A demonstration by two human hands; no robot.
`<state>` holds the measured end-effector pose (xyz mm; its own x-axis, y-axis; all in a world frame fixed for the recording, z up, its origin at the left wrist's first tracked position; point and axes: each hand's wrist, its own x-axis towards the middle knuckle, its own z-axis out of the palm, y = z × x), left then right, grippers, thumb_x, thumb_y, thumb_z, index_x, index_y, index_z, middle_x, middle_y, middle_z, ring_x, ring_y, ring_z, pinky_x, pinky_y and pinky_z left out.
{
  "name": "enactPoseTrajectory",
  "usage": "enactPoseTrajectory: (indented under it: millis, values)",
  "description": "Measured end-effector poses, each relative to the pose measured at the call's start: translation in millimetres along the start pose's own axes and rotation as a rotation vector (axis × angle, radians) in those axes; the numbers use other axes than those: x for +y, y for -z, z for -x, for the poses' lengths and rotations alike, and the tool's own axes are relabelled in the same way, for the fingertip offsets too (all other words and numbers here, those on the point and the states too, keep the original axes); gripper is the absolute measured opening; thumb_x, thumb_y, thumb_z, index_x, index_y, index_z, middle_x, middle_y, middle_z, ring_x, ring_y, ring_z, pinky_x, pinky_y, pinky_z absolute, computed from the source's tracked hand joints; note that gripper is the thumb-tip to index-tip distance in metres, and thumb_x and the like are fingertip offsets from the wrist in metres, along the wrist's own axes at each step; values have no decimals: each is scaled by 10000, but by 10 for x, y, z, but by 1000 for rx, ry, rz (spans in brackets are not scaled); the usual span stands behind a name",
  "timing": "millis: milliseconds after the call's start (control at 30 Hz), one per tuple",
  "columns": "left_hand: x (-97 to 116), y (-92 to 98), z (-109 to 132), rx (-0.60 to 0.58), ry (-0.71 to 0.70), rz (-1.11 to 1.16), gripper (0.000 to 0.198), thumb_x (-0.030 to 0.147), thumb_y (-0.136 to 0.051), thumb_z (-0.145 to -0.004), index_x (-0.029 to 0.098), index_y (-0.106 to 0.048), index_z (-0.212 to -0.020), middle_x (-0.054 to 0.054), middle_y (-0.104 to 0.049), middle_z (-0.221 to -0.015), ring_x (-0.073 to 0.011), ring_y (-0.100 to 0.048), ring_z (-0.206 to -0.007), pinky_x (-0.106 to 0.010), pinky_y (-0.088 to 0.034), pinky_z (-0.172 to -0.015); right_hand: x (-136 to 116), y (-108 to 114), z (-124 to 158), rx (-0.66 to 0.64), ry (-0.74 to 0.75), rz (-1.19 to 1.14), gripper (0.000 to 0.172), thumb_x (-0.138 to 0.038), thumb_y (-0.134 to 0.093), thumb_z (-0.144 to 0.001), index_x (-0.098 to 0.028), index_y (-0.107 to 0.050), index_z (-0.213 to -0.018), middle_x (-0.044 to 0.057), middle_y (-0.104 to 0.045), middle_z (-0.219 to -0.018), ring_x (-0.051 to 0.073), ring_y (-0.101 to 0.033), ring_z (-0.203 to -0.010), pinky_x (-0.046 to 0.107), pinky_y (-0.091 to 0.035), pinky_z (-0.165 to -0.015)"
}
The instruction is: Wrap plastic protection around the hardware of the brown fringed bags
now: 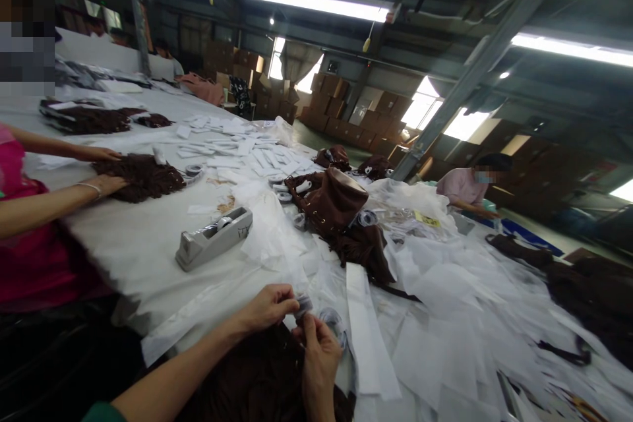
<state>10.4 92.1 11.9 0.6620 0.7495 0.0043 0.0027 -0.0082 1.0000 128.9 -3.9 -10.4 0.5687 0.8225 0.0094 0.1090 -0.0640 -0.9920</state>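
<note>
Low in the head view, my left hand [271, 305] pinches a small grey-white wrapped piece [304, 304] between thumb and fingers. My right hand [319, 348] meets it from the right, its thumb and fingertips closed just below that piece; what lies between them is too small to make out. Beneath both hands spreads a dark brown fringed item [247, 379], partly hidden by my forearms. A grey-white coil [332, 324] rests just beyond my right hand. To its right is a long white paper strip [368, 336].
A grey tape dispenser [215, 237] stands ahead on the white-covered table [148, 227]. Brown drawstring bags [336, 201] sit mid-table, with thin white sheets [455, 316] to the right. At left, a co-worker's hands [106, 184] press a brown fringed piece [146, 178]. Another person [465, 188] works at right.
</note>
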Motion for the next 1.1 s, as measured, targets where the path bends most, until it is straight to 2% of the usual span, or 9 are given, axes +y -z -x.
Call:
enactPoseTrajectory:
  millis: [100, 200, 267, 400, 567, 667, 800, 933, 1100]
  values:
    - [-9, -5, -7, -9, 6, -13, 278, 419, -570, -759, 173, -483, -663, 78, -414, -455, -71, -366, -396, -191, -227, -398, -21, -3, 26, 2, 3, -124, 448, -560, -652, -708, -152, -718, -878, 28, -670, -626, 158, -590, -580, 238, -446, -517]
    - [34, 0, 2, -46, -1, -42, 250, 391, -565, -754, 161, -513, -670, 70, -436, -484, -71, -372, -424, -189, -247, -416, -22, -13, 31, -61, -15, -243, 389, -534, -684, -696, -156, -709, -784, -1, -600, -569, 118, -523, -545, 218, -414, -501]
    - [93, 6, 17, -74, -37, -87, 230, 360, -570, -745, 156, -520, -652, 62, -444, -511, -74, -382, -466, -190, -274, -445, -23, -16, 35, -139, -108, -392, 345, -496, -713, -690, -161, -687, -771, -30, -534, -549, 82, -449, -500, 201, -374, -470]
    - [200, 1, 45, -140, -147, -192, 200, 293, -589, -727, 148, -517, -609, 56, -442, -542, -80, -394, -539, -188, -308, -511, -33, -2, 39, -280, -363, -694, 344, -366, -803, -636, -187, -656, -890, -81, -438, -552, 26, -307, -443, 158, -286, -425]
    - [173, -46, 30, -41, -7, -176, 183, 297, -607, -707, 159, -503, -647, 61, -464, -521, -85, -427, -485, -186, -304, -456, 1, -16, 1, -273, -410, -854, 295, -311, -820, -630, -179, -647, -829, -97, -366, -534, 12, -246, -441, 135, -262, -412]
    - [139, -54, 8, 32, 27, -89, 230, 266, -666, -643, 170, -494, -763, 63, -526, -572, -91, -465, -507, -182, -333, -465, 23, -32, -9, -262, -408, -917, 270, -277, -824, -627, -184, -641, -803, -95, -367, -549, 11, -260, -450, 134, -283, -425]
    - [118, -42, -1, -76, 52, 51, 347, 244, -679, -624, 181, -494, -911, 50, -600, -651, -98, -517, -528, -193, -389, -505, 12, -19, 4, -309, -448, -947, 253, -246, -815, -641, -186, -644, -818, -92, -388, -556, 7, -279, -449, 135, -290, -432]
    - [62, -58, 12, 53, 82, 66, 397, 242, -722, -579, 184, -483, -891, 26, -638, -683, -104, -533, -516, -202, -402, -494, 3, -12, 2, -366, -422, -909, 233, -284, -792, -672, -181, -649, -824, -71, -456, -556, 18, -317, -447, 148, -304, -434]
    - [18, -97, 36, 133, 113, 52, 282, 295, -728, -591, 150, -540, -744, -5, -631, -646, -129, -563, -548, -217, -420, -498, 36, -29, -7, -369, -391, -833, 225, -332, -765, -707, -167, -649, -808, -59, -482, -527, 23, -319, -429, 151, -304, -425]
